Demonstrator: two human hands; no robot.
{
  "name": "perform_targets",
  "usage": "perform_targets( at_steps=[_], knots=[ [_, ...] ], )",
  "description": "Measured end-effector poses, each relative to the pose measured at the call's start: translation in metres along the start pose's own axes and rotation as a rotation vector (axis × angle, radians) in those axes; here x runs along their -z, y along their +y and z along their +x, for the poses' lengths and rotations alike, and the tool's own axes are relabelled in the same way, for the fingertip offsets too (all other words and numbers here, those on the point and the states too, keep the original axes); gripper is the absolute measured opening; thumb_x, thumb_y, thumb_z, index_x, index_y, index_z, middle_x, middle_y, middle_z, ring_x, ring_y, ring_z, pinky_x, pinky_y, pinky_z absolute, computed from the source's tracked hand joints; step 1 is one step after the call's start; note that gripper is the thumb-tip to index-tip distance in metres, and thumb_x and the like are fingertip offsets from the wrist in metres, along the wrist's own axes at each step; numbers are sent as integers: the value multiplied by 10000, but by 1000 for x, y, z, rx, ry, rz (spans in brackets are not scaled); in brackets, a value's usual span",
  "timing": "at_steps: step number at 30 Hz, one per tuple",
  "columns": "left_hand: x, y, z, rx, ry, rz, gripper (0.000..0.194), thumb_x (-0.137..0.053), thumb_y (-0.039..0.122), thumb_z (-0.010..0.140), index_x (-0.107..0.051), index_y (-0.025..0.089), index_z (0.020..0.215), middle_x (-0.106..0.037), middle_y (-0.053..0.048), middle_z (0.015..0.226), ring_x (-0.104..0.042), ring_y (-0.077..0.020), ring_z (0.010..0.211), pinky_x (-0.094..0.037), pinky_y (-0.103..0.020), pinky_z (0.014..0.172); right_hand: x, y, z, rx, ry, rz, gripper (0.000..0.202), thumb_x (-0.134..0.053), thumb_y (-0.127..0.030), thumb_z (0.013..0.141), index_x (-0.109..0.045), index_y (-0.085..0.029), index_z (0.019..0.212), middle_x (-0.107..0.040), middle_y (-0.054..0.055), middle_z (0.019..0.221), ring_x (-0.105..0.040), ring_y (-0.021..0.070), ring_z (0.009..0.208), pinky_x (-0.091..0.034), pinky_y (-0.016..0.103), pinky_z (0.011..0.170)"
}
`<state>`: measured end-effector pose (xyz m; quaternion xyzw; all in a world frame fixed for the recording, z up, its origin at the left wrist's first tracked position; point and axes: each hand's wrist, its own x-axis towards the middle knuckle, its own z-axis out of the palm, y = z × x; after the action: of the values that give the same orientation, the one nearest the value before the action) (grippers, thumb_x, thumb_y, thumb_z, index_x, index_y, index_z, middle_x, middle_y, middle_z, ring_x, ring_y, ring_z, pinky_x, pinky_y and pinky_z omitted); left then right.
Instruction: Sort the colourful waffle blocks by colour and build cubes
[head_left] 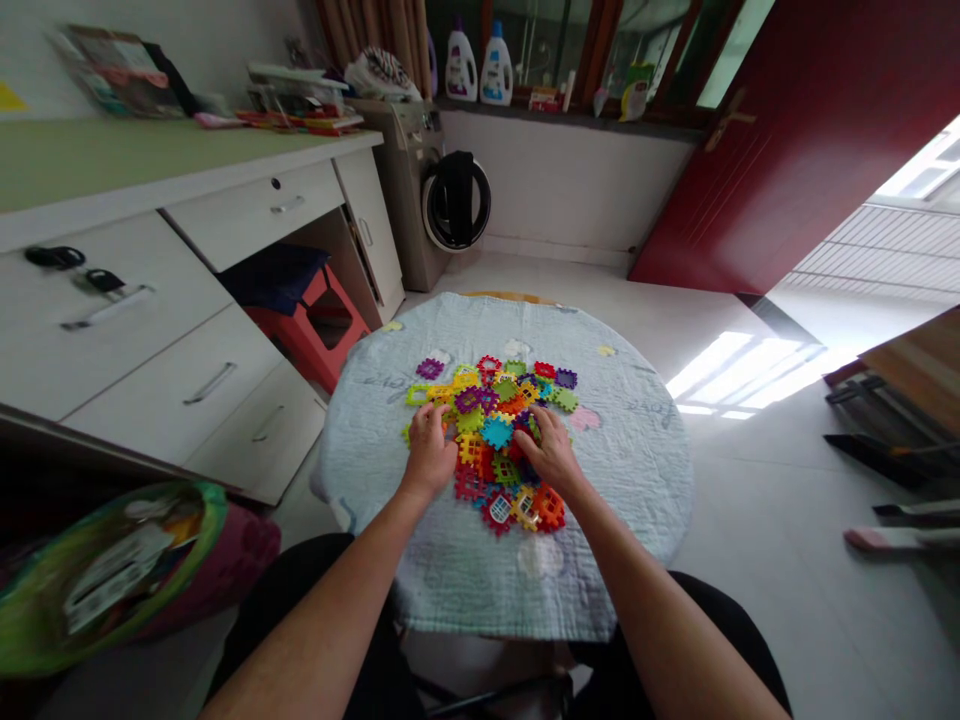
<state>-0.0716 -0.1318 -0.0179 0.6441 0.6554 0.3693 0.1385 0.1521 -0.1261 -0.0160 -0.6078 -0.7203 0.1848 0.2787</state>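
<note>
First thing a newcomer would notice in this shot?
Probably the heap of bright, notched pieces in the middle of the pale blue cloth, with the left hand at its left side and the right hand at its right. Next, likely the big dark red door at upper right, then the washing machine at the back, its round door open.

Toy pieces (496, 432) on the tablecloth (630, 480), stool (330, 325) to its left, washing machine (409, 190) behind.
</note>
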Motion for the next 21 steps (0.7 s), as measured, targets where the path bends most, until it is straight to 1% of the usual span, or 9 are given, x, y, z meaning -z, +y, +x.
perform_targets(
  at_steps=[2,4,5,7,9,11,13,18,21],
  knots=[
    [-3,-3,0,67,-36,11,592,-520,46,628,-461,186,1200,-390,-120,1274,-378,-288,1284,-296,-466,1120,-4,-7,-1,105,-91,-36,688,-567,-516,799,-398,-222,1397,-410,112,1407,-339,292,1311,-298,447,1072],
    [-5,-2,-1,67,-88,31,651,-560,103,628,-421,167,1261,-370,-135,1306,-352,-305,1305,-274,-473,1127,-7,-12,0,179,-162,-92,850,-652,-539,710,-336,-244,1441,-393,98,1424,-263,330,1342,-255,490,1085],
    [-5,-1,-2,47,-113,42,685,-576,128,627,-400,164,1288,-367,-138,1317,-346,-310,1310,-269,-475,1127,-8,-13,1,200,-185,-114,880,-675,-529,685,-331,-248,1445,-410,94,1409,-249,340,1340,-243,502,1085],
    [-5,2,-3,1,-154,64,730,-596,167,627,-373,170,1322,-371,-138,1331,-352,-313,1308,-275,-472,1120,-8,-14,4,222,-212,-148,798,-682,-459,684,-402,-253,1403,-468,84,1348,-281,332,1309,-242,497,1075],
    [-5,4,-4,-15,-170,87,735,-610,202,637,-369,179,1331,-374,-140,1338,-362,-314,1301,-286,-468,1109,-5,-12,10,214,-216,-185,634,-662,-354,697,-513,-262,1305,-515,74,1283,-344,311,1257,-247,482,1060],
    [-4,5,-3,11,-161,113,741,-632,248,646,-369,184,1335,-362,-146,1350,-358,-319,1303,-287,-471,1103,1,-9,18,173,-194,-229,525,-631,-259,696,-581,-268,1218,-532,70,1254,-383,302,1223,-248,481,1048],
    [-2,5,-2,53,-148,136,772,-660,302,646,-357,196,1348,-337,-146,1371,-333,-325,1321,-276,-480,1104,9,-5,30,128,-170,-246,486,-592,-199,702,-605,-266,1183,-527,72,1261,-411,294,1207,-263,473,1038],
    [3,8,0,127,-201,197,864,-704,393,626,-327,218,1383,-266,-155,1430,-270,-351,1355,-263,-505,1093,26,5,84,85,-180,-157,484,-555,-212,731,-588,-216,1214,-529,88,1267,-504,233,1139,-371,358,988],
    [6,13,0,172,-248,236,889,-709,416,622,-317,220,1396,-238,-161,1456,-250,-366,1361,-271,-516,1078,27,13,123,-68,-151,-228,486,-553,-302,776,-573,-217,1255,-510,105,1306,-482,256,1196,-363,370,1010]
  ],
)
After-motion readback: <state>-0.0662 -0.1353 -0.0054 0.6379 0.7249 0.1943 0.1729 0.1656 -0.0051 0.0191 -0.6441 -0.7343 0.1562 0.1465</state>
